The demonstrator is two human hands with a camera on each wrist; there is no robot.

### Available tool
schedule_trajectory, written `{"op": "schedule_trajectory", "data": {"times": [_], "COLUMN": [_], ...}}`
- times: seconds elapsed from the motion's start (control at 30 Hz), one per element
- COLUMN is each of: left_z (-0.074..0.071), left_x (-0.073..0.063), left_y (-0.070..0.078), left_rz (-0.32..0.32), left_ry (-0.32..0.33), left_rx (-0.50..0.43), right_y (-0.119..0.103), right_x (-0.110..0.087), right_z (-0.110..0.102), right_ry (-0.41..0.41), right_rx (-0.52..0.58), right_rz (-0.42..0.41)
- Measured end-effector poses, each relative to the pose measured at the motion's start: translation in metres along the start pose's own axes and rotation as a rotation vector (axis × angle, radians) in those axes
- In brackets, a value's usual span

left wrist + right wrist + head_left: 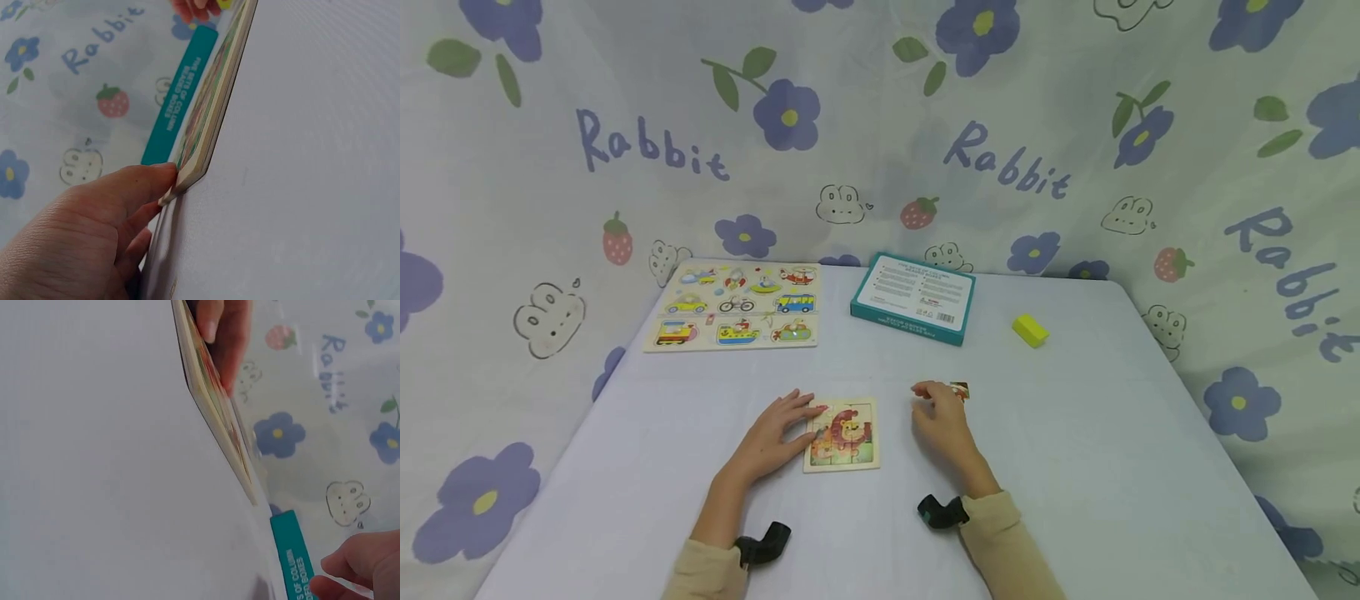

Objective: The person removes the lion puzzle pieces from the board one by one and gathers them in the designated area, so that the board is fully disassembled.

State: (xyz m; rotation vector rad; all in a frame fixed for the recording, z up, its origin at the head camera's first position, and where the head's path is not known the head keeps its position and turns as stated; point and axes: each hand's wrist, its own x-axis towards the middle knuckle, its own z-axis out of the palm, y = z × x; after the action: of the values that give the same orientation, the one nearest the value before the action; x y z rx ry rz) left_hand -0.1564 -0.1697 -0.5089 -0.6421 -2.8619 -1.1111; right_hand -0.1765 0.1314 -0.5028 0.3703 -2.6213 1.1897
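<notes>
A square wooden lion jigsaw puzzle (853, 450) lies on the white table in front of the person. My left hand (778, 433) rests at its left side, fingers spread and fairly straight, with fingertips and thumb touching the board. In the left wrist view the thumb (147, 184) lies against the corner of the board (201, 153). To the right of the puzzle, my right hand (943, 421) hovers with loosely bent fingers. A small dark, patterned puzzle piece (960, 389) shows just behind it, partly hidden. Nothing shows between the right thumb and fingers (350, 556).
A peg puzzle board with vehicles (733, 306) lies at the back left. Beside it is a teal and white box (913, 296). Farther right sits a yellow block (1030, 330). A patterned cloth (880, 167) hangs behind the table (1112, 467).
</notes>
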Motion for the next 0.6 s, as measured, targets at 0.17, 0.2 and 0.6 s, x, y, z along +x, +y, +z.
{"op": "schedule_trajectory", "data": {"times": [0.17,0.2,0.6], "left_z": [0.0,0.0,0.004], "left_x": [0.001,0.001,0.001], "left_y": [-0.001,-0.002,-0.004], "left_rz": [0.006,0.008,0.027], "left_ry": [0.008,0.011,0.025], "left_rx": [0.013,0.017,0.029], "right_y": [-0.013,-0.016,-0.028], "right_x": [-0.002,-0.003,-0.008], "right_z": [0.02,0.024,0.052], "right_ry": [-0.094,-0.116,-0.188], "right_rx": [0.043,0.051,0.038], "right_rz": [-0.084,-0.109,-0.288]}}
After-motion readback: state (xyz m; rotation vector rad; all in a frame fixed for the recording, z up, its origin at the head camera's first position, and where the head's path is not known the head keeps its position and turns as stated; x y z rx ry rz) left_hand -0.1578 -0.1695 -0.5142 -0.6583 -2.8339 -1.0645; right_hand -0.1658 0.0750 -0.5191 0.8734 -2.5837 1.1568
